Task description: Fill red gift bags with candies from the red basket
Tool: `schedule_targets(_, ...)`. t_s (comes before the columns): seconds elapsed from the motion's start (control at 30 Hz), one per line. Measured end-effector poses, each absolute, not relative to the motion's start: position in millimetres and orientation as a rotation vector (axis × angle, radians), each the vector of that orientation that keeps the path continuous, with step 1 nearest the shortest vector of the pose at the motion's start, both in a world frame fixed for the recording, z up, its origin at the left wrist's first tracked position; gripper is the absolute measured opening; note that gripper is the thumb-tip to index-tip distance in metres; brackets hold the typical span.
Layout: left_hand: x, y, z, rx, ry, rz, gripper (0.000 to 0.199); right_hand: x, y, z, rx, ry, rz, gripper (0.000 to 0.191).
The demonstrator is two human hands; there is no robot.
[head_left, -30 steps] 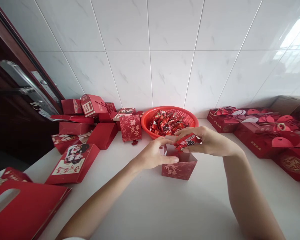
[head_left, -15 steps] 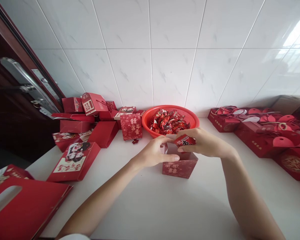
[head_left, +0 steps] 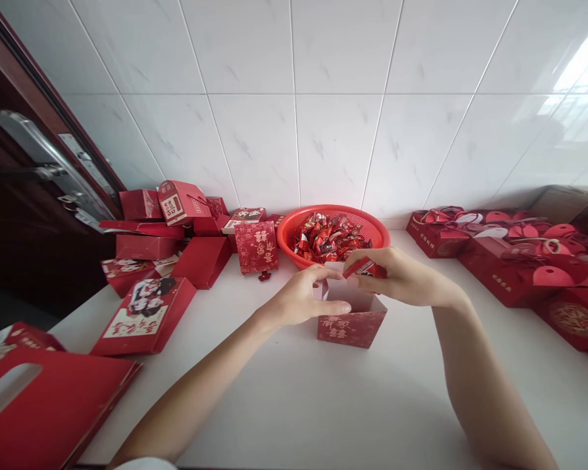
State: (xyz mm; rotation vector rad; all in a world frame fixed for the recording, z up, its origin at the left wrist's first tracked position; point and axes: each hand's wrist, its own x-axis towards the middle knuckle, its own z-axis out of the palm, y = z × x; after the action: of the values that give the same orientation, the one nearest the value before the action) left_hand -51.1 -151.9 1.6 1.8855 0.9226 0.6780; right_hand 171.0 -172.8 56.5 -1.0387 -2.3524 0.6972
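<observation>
At far left, a dark door (head_left: 24, 241) with a metal handle (head_left: 44, 143) stood beside a white worktop (head_left: 284, 398). A large red carton (head_left: 53, 398) with a slot-shaped cut-out lay at the near left corner; behind it, red gift boxes (head_left: 146, 247) were heaped towards the tiled wall (head_left: 340, 52). Next came a patterned box (head_left: 256, 249), just beside a red plastic basket (head_left: 288, 228) of wrapped sweets (head_left: 330, 238). In front of the basket, the person's left hand (head_left: 298, 297) held the left side of an open-topped box (head_left: 350, 329), its thumb and fingers partly spread around the rim. The right hand (head_left: 406, 277), fingers nearly closed, pinched a red packet (head_left: 366, 267) above the box's opening. Farther right, red boxes with cords (head_left: 504, 274) stood close together.
</observation>
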Motion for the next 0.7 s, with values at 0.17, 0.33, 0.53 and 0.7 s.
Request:
schedule_targets(0.17,-51.3,-150.8,1.1,1.915,0.916,0.658,0.054,161.7,-172.5,53.6,-1.016,-2.256,0.716,0.015)
schedule_targets(0.33,-50.7,-151.3,3.5,1.909,0.801,0.689,0.044,157.3,-168.5,47.0,-1.052,-2.369,0.799,0.011)
schedule_targets(0.53,-51.4,-150.3,2.6,1.903,0.840,0.674,0.052,161.0,-166.4,44.0,-0.982,-2.485,0.924,0.021)
schedule_targets(0.7,-51.5,-149.9,1.4,1.901,0.850,0.675,0.055,169.7,-168.6,52.6,-0.907,-2.370,0.846,0.026)
